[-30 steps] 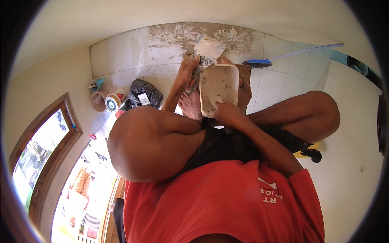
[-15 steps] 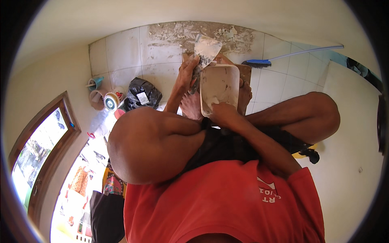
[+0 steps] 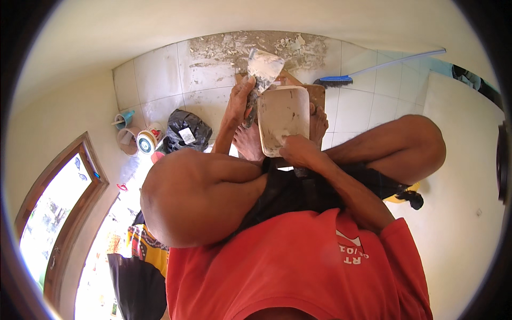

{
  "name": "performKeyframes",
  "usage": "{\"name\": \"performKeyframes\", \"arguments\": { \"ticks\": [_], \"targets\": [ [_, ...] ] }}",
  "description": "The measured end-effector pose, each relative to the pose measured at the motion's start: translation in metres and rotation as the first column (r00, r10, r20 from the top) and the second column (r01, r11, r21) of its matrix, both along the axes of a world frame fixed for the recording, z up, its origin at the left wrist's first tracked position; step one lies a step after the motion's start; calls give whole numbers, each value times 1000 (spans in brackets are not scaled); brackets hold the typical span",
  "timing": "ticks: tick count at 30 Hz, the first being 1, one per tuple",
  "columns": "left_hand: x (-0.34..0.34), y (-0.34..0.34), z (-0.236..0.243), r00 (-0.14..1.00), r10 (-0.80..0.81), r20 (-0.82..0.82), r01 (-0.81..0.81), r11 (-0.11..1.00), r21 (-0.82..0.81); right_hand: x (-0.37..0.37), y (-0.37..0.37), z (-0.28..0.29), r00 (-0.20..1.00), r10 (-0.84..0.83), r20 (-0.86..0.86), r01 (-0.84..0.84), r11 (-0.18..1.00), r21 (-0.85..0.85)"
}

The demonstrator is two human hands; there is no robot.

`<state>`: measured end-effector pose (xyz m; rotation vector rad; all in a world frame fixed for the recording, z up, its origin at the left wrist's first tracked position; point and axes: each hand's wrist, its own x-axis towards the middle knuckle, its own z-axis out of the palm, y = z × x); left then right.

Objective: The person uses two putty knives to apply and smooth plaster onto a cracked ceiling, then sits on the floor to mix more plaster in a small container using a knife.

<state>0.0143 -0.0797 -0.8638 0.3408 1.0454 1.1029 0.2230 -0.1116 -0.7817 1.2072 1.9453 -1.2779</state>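
My left hand (image 3: 239,102) is closed round the handle of a putty knife (image 3: 266,66), its wide blade pointing up and away over the tub's far left corner. Pale putty coats the blade. A shallow rectangular tub (image 3: 284,114), off-white and smeared inside, lies between my feet, tilted toward me. At its near edge my right hand (image 3: 298,151) grips the rim, with fingertips reaching inside. Some pale lump sits by those fingers, too small to tell apart from the tub's residue.
Scraped putty flakes litter a rough strip (image 3: 224,48) along the far wall. A blue broom (image 3: 334,81) lies on the tiles to the right. On the left stand a black plastic bag (image 3: 188,129), a lidded bucket (image 3: 146,143) and a teal pot (image 3: 126,118). A wooden board (image 3: 317,95) sits under the tub.
The whole view has shifted slightly. The putty knife sits a little further left relative to the tub. Both hands keep their grips.
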Motion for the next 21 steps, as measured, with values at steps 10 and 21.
{"name": "performKeyframes", "arguments": {
  "ticks": [10, 21],
  "targets": [
    [0, 3, 16, 996, -39, -74, 38, 999, -18, -1, 17, -4, 994, -8, 111, -4, 994, 105],
    [2, 6, 4, 999, -3, -36, 3, 1000, 11, 0, 38, -18, 998, 15, -63, 7, 942, 335]
  ]
}}
